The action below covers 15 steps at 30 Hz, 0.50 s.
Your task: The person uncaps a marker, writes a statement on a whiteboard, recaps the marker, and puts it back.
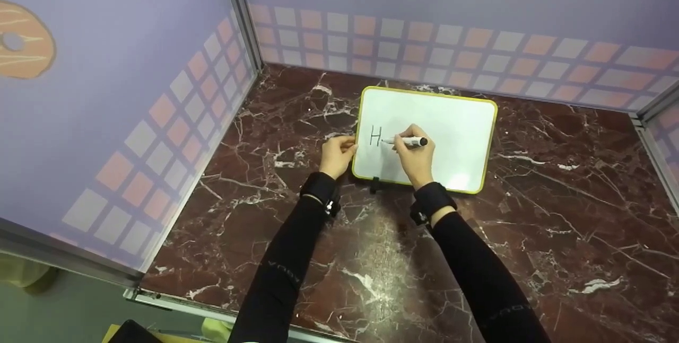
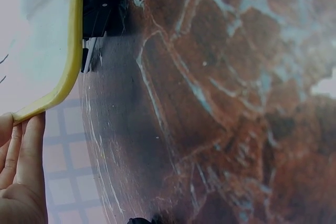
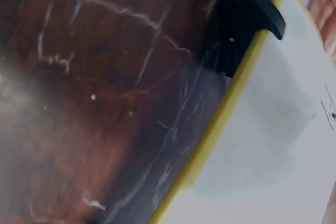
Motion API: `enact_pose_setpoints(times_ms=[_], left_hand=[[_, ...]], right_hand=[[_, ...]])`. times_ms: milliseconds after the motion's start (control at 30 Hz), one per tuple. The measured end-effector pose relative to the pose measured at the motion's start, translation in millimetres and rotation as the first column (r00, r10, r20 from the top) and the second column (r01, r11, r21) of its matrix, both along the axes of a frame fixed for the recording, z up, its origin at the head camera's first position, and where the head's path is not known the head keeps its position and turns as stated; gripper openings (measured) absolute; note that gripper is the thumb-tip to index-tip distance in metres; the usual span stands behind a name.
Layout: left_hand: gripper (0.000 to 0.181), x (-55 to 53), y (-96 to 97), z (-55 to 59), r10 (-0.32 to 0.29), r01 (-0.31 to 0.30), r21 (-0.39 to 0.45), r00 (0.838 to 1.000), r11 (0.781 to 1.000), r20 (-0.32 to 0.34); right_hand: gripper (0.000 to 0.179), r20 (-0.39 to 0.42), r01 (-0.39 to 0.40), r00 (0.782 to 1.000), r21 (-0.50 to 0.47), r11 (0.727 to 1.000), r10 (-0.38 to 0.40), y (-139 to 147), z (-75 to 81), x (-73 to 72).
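Observation:
A whiteboard [image 1: 461, 131] with a yellow frame stands propped on the marble-look surface, a black letter H [image 1: 375, 135] drawn near its left side. My left hand [image 1: 335, 156] pinches the board's left edge, and in the left wrist view the fingers [image 2: 32, 145] lie against the yellow frame [image 2: 72, 45]. Between the thumb and fingers of my right hand [image 1: 417, 158] is a white marker [image 1: 409, 141] with a black end. Its tip points left, right at the lower right of the H. Only a corner of the H shows in the right wrist view.
A black clip-like support [image 3: 236, 30] grips the board's lower edge near its left end. Tiled purple wall panels [image 1: 424, 51] stand behind the board, with another panel [image 1: 132, 83] on the left. The dark red marbled tabletop [image 1: 573, 210] stretches out around the board.

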<state>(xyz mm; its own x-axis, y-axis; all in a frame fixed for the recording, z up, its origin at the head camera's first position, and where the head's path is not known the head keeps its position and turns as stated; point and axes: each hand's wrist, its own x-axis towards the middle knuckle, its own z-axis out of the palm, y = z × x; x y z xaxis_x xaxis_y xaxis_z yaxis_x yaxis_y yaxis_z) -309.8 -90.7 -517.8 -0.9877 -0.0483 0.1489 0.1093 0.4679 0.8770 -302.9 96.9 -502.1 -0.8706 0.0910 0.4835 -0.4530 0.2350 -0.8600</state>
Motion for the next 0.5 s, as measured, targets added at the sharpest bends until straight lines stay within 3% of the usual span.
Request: enact_pose_setpoints(times_ms=[333, 500], left_hand=[[0.025, 0.5, 0.0, 0.5, 0.001, -0.001, -0.003, 1.000, 1.000, 0.017], [0.024, 0.8, 0.9, 1.3, 0.003, -0.003, 0.002, 1.000, 1.000, 0.006]], right_hand=[[0.013, -0.001, 0.032, 0.999, -0.002, 0.999, -0.032, 3.6, -2.3, -0.9], [0.012, -0.015, 0.063, 0.998, -0.021, 0.998, -0.063, 1.1, 6.1, 2.8]])
